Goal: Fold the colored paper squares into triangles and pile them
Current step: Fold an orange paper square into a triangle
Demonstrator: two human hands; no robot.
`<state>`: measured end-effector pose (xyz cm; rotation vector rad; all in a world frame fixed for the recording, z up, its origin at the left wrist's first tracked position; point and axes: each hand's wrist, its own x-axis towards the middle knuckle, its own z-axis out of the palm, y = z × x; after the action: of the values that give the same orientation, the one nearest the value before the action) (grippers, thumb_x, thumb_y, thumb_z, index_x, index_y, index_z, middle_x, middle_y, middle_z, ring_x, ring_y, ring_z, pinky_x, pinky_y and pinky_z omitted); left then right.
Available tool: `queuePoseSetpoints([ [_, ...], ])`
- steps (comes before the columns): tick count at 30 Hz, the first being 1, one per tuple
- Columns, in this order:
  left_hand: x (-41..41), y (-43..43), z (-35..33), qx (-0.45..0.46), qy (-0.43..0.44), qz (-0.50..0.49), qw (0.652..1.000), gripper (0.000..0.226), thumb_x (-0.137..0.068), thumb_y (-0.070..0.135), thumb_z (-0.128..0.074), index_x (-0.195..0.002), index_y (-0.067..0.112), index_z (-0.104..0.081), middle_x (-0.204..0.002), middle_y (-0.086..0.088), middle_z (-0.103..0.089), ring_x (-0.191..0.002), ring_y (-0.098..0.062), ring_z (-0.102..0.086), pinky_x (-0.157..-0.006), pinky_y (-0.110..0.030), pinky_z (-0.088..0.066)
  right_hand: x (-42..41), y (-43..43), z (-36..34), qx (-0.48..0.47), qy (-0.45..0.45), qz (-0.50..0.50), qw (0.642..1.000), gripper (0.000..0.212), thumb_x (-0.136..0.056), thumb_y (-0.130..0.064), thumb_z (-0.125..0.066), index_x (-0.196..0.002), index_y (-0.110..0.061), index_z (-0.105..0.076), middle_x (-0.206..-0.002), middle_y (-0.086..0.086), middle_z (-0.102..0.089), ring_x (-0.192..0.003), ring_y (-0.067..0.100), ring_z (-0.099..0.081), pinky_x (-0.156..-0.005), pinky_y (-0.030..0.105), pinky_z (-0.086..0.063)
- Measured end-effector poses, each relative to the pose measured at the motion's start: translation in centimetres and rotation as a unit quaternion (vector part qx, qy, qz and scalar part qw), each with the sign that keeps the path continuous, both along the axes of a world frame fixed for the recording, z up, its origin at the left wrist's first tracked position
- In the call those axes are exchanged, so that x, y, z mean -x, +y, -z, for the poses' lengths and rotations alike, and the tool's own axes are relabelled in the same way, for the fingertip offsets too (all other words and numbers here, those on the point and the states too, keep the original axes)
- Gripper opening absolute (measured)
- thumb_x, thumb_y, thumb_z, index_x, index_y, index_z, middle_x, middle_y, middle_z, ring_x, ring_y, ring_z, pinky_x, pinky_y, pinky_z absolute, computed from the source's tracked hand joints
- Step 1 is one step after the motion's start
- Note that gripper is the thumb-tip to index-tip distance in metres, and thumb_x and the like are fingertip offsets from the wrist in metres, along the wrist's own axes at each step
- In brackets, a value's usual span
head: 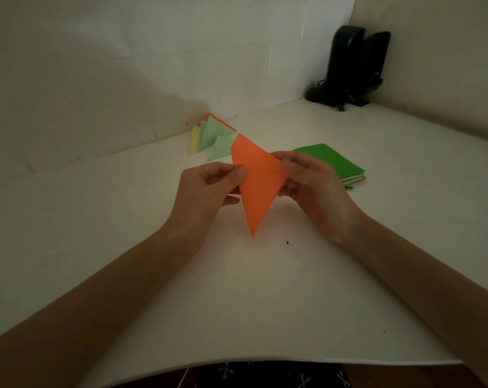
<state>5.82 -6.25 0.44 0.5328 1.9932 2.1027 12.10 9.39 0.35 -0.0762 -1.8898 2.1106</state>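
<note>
The orange paper, folded to a long triangle, is held above the worktop, its sharp tip pointing down; the left hand pinches its left edge between thumb and fingers; the right hand pinches its right corner; behind the orange paper to the left lies the pile of folded triangles, pale green, yellow and orange, by the wall; just behind it to the right lies the stack of flat squares, dark green on top; far behind it to the right stand two black speakers.
</note>
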Motion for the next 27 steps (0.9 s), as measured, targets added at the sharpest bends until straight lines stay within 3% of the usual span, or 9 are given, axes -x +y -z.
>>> queuePoseSetpoints([
  [3,0.1,0.0,0.0,-0.01,-0.004,0.024,1.0,0.005,-0.086,0.005,-0.063,-0.086,0.007,-0.067,-0.069,0.006,-0.071,-0.066,-0.007,-0.067,-0.068,-0.023,-0.057,-0.3,0.7,-0.9,0.039,-0.054,-0.01,0.998,0.035,-0.092,-0.037,-0.045,-0.086,-0.008,-0.064,-0.066,0.003,-0.067,-0.059,0.015,-0.06,-0.056,0.024,-0.043],
  [6,0.1,0.1,0.1,-0.023,0.001,0.034,0.999,0.007,-0.085,0.003,-0.062,-0.084,0.007,-0.067,-0.067,0.006,-0.071,-0.066,-0.005,-0.067,-0.063,-0.016,-0.053,-0.6,0.8,-1.0,-0.02,-0.097,-0.019,0.995,0.04,-0.079,-0.047,-0.051,-0.077,-0.008,-0.062,-0.062,0.006,-0.066,-0.054,0.017,-0.059,-0.053,0.025,-0.041],
  [9,0.2,0.1,0.3,-0.023,0.0,0.035,0.999,0.006,-0.086,0.004,-0.062,-0.085,0.008,-0.067,-0.071,0.005,-0.072,-0.069,-0.007,-0.068,-0.066,-0.017,-0.053,-0.6,0.7,-0.4,-0.105,-0.081,-0.016,0.991,0.015,-0.084,-0.02,-0.063,-0.076,-0.007,-0.06,-0.063,0.004,-0.066,-0.054,0.013,-0.059,-0.056,0.025,-0.042],
  [12,0.2,0.1,0.3,-0.021,-0.001,0.027,0.999,0.009,-0.09,0.011,-0.058,-0.089,0.006,-0.066,-0.078,-0.001,-0.069,-0.067,-0.007,-0.066,-0.064,-0.018,-0.054,-0.6,0.7,-0.4,-0.099,-0.067,-0.027,0.993,0.008,-0.086,-0.004,-0.06,-0.078,-0.005,-0.061,-0.065,0.006,-0.064,-0.055,0.011,-0.059,-0.057,0.021,-0.046],
  [16,0.1,0.2,0.2,0.054,0.031,-0.007,0.998,0.032,-0.093,0.03,-0.053,-0.086,0.001,-0.065,-0.074,-0.003,-0.065,-0.056,-0.005,-0.06,-0.052,-0.019,-0.05,-0.6,0.4,-0.5,-0.105,-0.056,-0.045,0.992,0.006,-0.087,0.0,-0.059,-0.082,-0.003,-0.062,-0.064,0.002,-0.066,-0.056,0.009,-0.061,-0.058,0.018,-0.05],
  [19,0.1,0.3,0.3,0.084,0.072,-0.026,0.993,0.042,-0.095,0.035,-0.049,-0.089,-0.004,-0.064,-0.079,-0.01,-0.063,-0.059,-0.01,-0.057,-0.051,-0.021,-0.049,-0.8,0.2,-0.5,-0.119,-0.048,-0.053,0.99,0.005,-0.087,0.001,-0.059,-0.085,-0.002,-0.062,-0.064,0.0,-0.067,-0.058,0.009,-0.062,-0.06,0.019,-0.051],
  [23,-0.1,0.2,0.0,0.041,0.078,-0.026,0.996,0.034,-0.095,0.029,-0.051,-0.084,-0.001,-0.061,-0.081,-0.011,-0.06,-0.071,-0.016,-0.055,-0.063,-0.032,-0.049,-1.0,-0.3,-0.6,-0.152,-0.037,-0.08,0.984,0.004,-0.086,0.0,-0.06,-0.086,-0.004,-0.061,-0.064,-0.001,-0.069,-0.059,0.008,-0.063,-0.06,0.018,-0.05],
  [27,-0.5,0.1,-0.5,-0.035,0.006,0.016,0.999,0.015,-0.091,0.02,-0.057,-0.083,0.01,-0.065,-0.081,-0.001,-0.066,-0.075,-0.011,-0.061,-0.069,-0.028,-0.052,-1.1,-0.5,-0.6,-0.164,-0.029,-0.105,0.981,0.003,-0.087,0.002,-0.058,-0.088,-0.001,-0.058,-0.067,0.0,-0.071,-0.06,0.009,-0.064,-0.058,0.019,-0.048],
])
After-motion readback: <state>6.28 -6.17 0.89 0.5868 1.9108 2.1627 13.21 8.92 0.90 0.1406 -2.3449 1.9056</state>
